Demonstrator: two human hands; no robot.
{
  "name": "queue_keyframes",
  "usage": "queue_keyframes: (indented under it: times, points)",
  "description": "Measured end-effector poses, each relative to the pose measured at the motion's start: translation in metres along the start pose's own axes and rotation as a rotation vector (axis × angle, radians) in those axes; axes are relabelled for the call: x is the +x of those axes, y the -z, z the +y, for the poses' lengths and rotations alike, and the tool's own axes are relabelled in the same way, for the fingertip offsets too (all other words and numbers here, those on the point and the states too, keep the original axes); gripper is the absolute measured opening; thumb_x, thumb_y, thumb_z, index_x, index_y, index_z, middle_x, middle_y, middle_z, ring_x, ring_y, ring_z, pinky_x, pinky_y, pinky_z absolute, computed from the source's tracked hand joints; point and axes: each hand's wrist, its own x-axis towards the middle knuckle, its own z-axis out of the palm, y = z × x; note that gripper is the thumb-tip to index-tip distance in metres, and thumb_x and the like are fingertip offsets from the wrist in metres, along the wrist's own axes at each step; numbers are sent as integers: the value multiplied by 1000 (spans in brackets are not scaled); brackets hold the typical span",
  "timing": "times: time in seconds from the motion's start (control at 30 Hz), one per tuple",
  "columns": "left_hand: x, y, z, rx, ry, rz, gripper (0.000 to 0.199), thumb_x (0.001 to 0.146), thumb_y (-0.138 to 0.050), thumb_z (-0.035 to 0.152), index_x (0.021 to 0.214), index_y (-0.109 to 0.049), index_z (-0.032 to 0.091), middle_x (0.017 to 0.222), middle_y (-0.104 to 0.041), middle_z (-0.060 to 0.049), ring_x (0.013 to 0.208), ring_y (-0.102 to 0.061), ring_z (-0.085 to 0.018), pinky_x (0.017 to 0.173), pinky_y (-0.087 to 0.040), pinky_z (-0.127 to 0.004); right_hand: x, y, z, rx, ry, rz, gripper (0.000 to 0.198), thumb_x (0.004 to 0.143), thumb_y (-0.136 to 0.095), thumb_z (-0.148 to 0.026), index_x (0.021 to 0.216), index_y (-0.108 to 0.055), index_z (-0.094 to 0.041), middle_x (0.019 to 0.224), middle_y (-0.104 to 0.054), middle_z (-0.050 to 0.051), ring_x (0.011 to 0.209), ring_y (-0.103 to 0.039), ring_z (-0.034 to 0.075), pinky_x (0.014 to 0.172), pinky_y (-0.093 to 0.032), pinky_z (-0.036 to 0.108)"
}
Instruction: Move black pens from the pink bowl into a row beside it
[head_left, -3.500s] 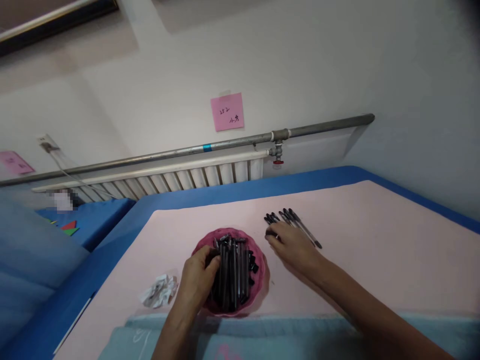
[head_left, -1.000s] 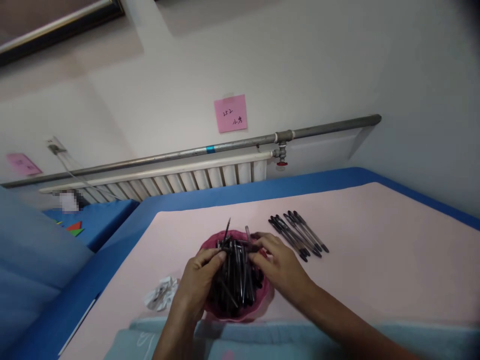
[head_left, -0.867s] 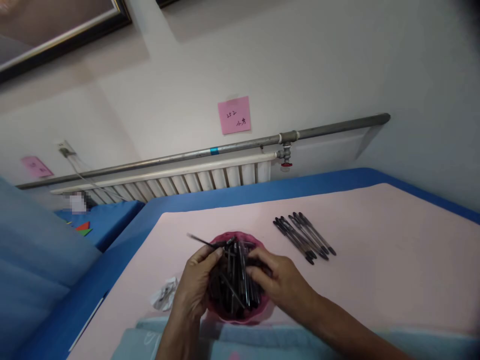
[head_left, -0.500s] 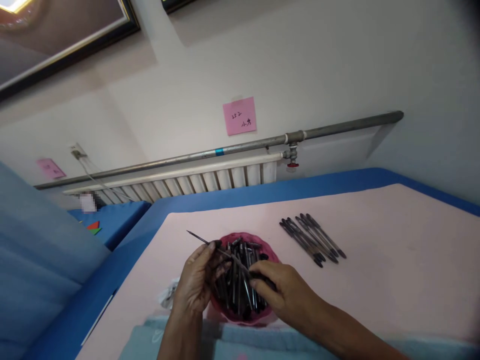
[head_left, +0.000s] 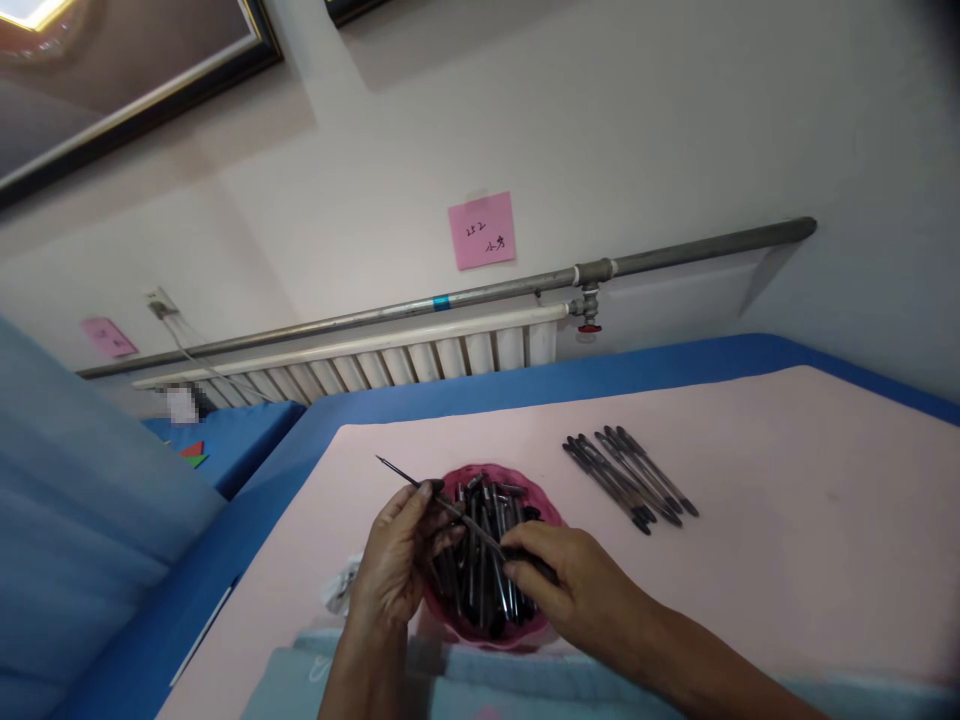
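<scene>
Swung across from the row of pens (head_left: 628, 480), the right hand (head_left: 570, 575) grips a barrel (head_left: 484, 534) above the pink basket (head_left: 541, 492) — lined up with the refill (head_left: 397, 470) the left hand (head_left: 394, 545) pinches — fitting seemingly under way.

Left hand (head_left: 394, 555) and right hand (head_left: 570, 580) hold a rod (head_left: 397, 471) toward ten o'clock; pens (head_left: 637, 476) lie two o'clock from the basket (head_left: 534, 490).

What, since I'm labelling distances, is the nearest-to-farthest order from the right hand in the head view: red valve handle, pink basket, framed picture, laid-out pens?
1. Pink basket: just left, partly beneath the right hand.
2. Laid-out pens: beyond the hand, to its right.
3. Red valve handle: farther back, past the pens.
4. Framed picture: high up, far left.
</scene>
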Motion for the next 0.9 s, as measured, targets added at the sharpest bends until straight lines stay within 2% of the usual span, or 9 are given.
queue_keyframes:
  times: [0.2,0.5,0.7,0.9]
  points:
    - [-2,-3,1,25,3,-3,13,67,-64,17,78,-58,13,62,-61,-1,55,-61,-12,51,-52,-25,0,0,0,-7,-11,-5,14,81,-44,-18,82,-58,-20,77,-59,0,70,-53,14,61,-39,26]
    - [0,-1,-1,65,-1,-17,20,64,-68,23,80,-58,15,63,-62,0,57,-62,-13,53,-52,-25,0,-1,2,-23,-14,2,14,80,-45,-18,80,-58,-19,76,-59,1,69,-53,14,61,-39,26]
    - [1,-1,-3,79,-19,-5,18,68,-64,24,82,-58,15,62,-61,0,54,-60,-11,51,-51,-23,-1,-1,3,-119,7,2,14,80,-44,-18,82,-58,-20,77,-58,1,72,-52,15,63,-39,26]
    - [0,-2,-4,86,-23,-21,15,68,-63,22,80,-56,15,61,-60,0,58,-61,-12,52,-51,-23,-1,-2,3,-119,11,6,13,79,-45,-17,82,-57,-20,78,-58,0,70,-52,14,62,-38,25]
